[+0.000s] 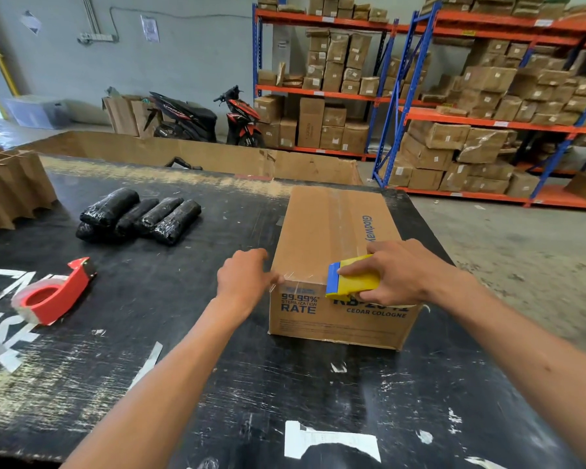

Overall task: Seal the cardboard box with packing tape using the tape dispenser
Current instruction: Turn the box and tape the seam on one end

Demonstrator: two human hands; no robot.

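Note:
A closed cardboard box (pixel 322 238) with blue print lies on the black table (pixel 190 384), clear tape running along its top seam and over the near edge. My right hand (pixel 396 269) grips a yellow scraper with a blue blade (pixel 352 277), pressed on the box's near top edge. My left hand (pixel 246 277) rests against the box's near left corner, fingers bent, holding nothing. The red tape dispenser (pixel 56 292) with a clear roll lies on the table far to the left, apart from both hands.
Several black wrapped bundles (pixel 139 216) lie at the table's back left. Corrugated cardboard (pixel 11 187) stands at the left edge, a low cardboard wall (pixel 217 157) behind the table. Shelves of boxes (pixel 454 113) and a parked scooter (pixel 210 120) stand beyond.

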